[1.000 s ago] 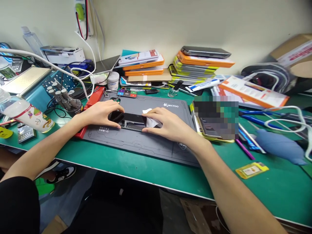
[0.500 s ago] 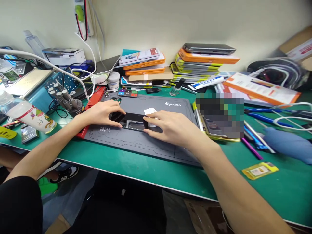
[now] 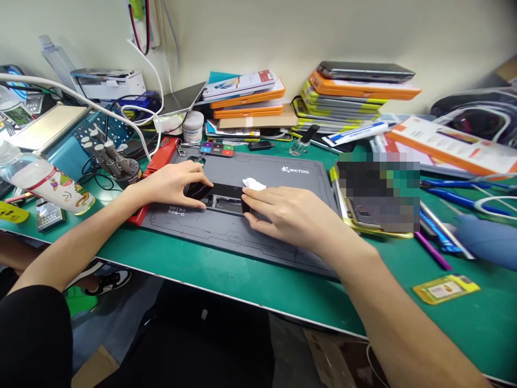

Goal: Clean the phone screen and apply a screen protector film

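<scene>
A dark, glossy phone (image 3: 226, 191) lies lengthwise on the grey work mat (image 3: 250, 243), with a lighter strip showing along its near side. My left hand (image 3: 177, 184) grips its left end between thumb and fingers. At the opposite end, my right hand (image 3: 278, 211) pinches the edge, fingers held close together. Just behind the right fingertips sits a crumpled white tissue (image 3: 253, 184). Both ends of the phone are partly covered by my hands.
A red bar (image 3: 161, 156) borders the mat's left side. Stacked orange boxes (image 3: 248, 108) and yellow-edged cases (image 3: 343, 108) stand along the wall. Left are a screwdriver holder (image 3: 127, 175) and a bottle (image 3: 56, 186); right lie blue-handled pliers (image 3: 456, 193) and a yellow packet (image 3: 446, 289).
The whole scene has shifted slightly rightward in view. My right fingers lie closer together over the phone's end. Both hands stay at the phone, which keeps nearly the same place on the mat.
</scene>
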